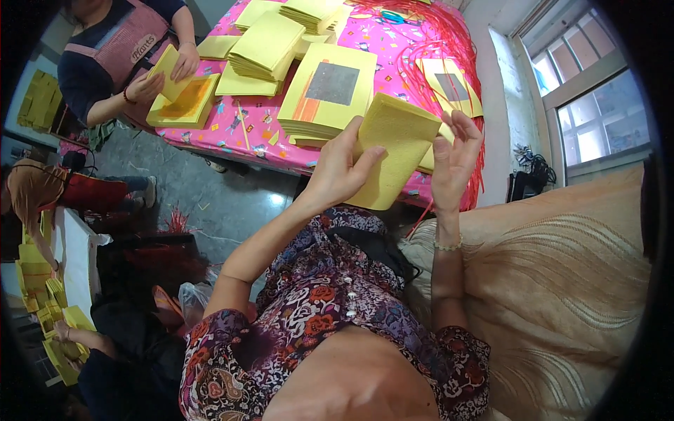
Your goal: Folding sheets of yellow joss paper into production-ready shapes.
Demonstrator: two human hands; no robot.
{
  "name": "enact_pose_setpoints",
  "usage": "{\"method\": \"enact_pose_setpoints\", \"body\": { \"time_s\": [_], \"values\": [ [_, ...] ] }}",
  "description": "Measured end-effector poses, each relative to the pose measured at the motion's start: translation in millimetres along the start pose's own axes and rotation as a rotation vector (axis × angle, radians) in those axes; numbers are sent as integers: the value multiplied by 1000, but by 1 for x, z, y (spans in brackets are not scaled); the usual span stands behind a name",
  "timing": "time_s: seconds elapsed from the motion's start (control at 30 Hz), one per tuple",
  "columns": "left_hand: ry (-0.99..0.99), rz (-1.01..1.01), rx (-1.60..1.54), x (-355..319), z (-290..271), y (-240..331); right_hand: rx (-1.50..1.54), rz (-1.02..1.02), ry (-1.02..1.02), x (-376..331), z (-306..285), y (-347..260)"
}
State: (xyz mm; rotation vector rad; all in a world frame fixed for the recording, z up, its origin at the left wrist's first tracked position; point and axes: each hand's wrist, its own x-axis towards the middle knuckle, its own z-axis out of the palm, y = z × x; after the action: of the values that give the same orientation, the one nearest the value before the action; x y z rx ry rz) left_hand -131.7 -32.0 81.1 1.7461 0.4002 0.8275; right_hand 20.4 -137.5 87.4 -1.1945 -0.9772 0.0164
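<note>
A folded wad of yellow paper [399, 137] is tilted up in front of me over the table's near edge. My left hand [342, 168] is closed on its left side, thumb on the near face and fingers behind. Beside its right corner, my right hand [455, 165] is raised with fingers apart and slightly curled; I see nothing held in it. Behind my left hand lies a thick stack of yellow paper [337, 62] with a grey square and an orange patch on top. Another yellow sheet with a grey square [451, 85] lies past my right hand.
Red strings [446, 28] spread over the pink patterned tablecloth [242, 144], near teal-handled scissors [393, 17]. More yellow paper stacks [263, 45] stand at the back. Across the left side, a co-worker's hands [165, 74] handle yellow paper. A beige cushioned surface [547, 281] is at my right.
</note>
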Motion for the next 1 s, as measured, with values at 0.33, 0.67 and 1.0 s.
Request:
{"method": "enact_pose_setpoints", "body": {
  "time_s": [0.33, 0.67, 1.0],
  "values": [
    [-68, -23, 249, -9, -2, 26, -178, -5, -238, 13, -11, -5],
    [-97, -68, 203, -10, -2, 23, -237, -21, -318, 21, -11, -18],
    [-101, -84, 184, -10, 3, 19, -286, -45, -326, 24, -11, -20]
  ]
}}
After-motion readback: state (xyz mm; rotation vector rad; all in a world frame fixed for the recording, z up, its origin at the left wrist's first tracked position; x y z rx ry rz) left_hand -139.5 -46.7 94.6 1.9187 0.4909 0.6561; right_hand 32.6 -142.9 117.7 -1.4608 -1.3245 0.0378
